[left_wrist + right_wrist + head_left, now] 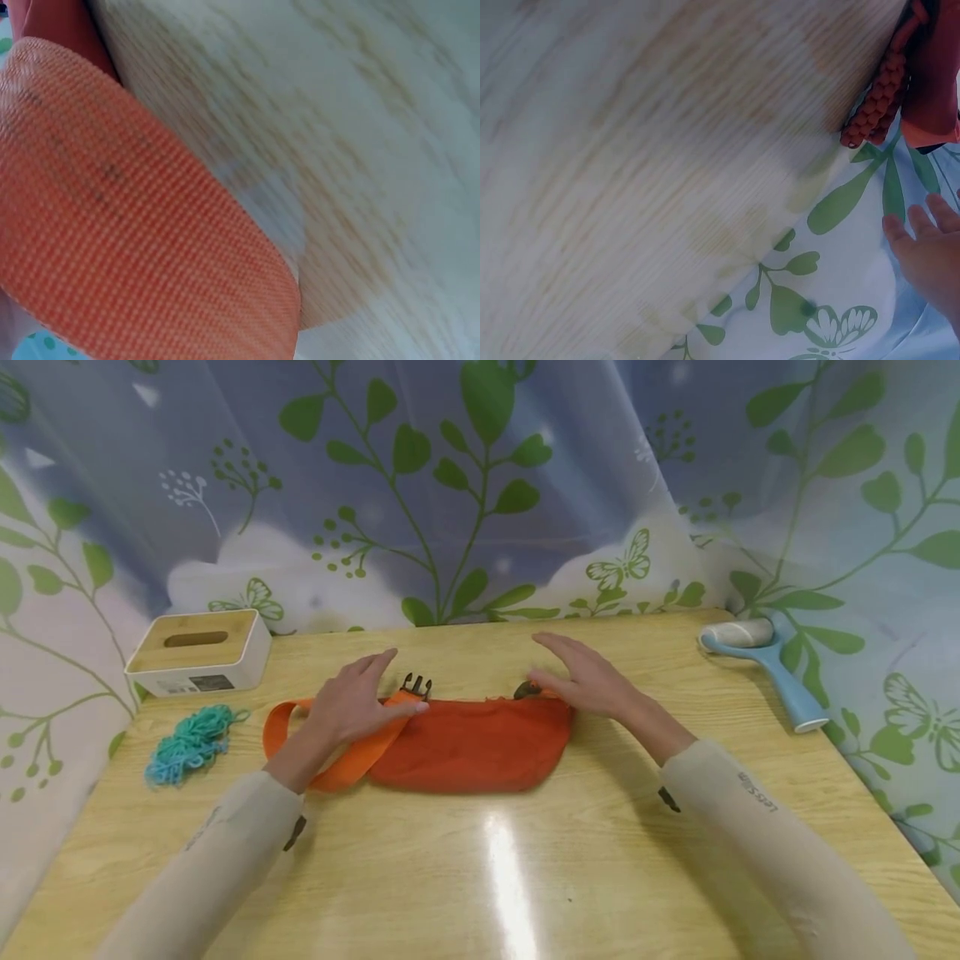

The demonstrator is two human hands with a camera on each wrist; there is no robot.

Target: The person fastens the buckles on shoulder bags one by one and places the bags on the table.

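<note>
A red-orange waist bag (472, 747) lies flat on the wooden table in the head view. Its bright orange strap (360, 762) loops out at the left, and a black prong buckle (416, 686) sticks up at the bag's upper left. My left hand (348, 702) is over the strap, fingers extended and thumb reaching across the bag's corner. Fingers straight, my right hand (592, 681) is at the bag's upper right end, beside a small dark fitting (527, 690). The left wrist view is largely filled by the strap (142, 217). A braided red cord (877, 101) shows in the right wrist view.
Left of the bag lies a bundle of teal and blue yarn (193, 743). Behind it stands a white tissue box (197, 652) with a wooden lid. A blue-handled lint roller (780, 672) rests at the far right. Leaf-patterned curtain (450, 527) borders the table.
</note>
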